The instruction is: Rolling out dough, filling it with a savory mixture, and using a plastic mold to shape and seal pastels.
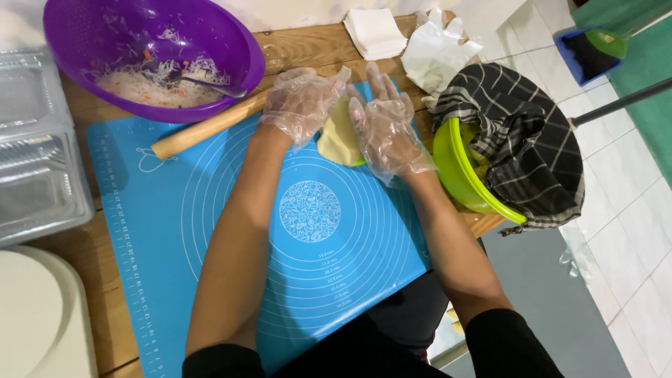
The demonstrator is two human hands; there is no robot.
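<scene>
On the wooden surface [301,49], a blue baking mat [210,210] carries pale dough [338,136] pressed between the gloved left hand [302,103] and right hand [386,129], fingers flat, white floor tiles [630,196] right of the mat.

Item count, head view: two hands, the left hand [302,103] and the right hand [387,126], each in one clear plastic glove, two worn gloves in all; one further loose glove [437,49] on the table [91,280]; one piece of pale yellow dough [339,134]; one blue baking mat [175,231]; one wooden rolling pin [206,129]; two bowls, one purple bowl [231,42] and one green bowl [455,175]; one spoon [210,85] in the purple bowl; one dark checked cloth [525,140]; one stack of white paper sheets [376,31]; clear plastic containers [35,168], count uncertain, at least two; one blue dustpan [584,56]
</scene>
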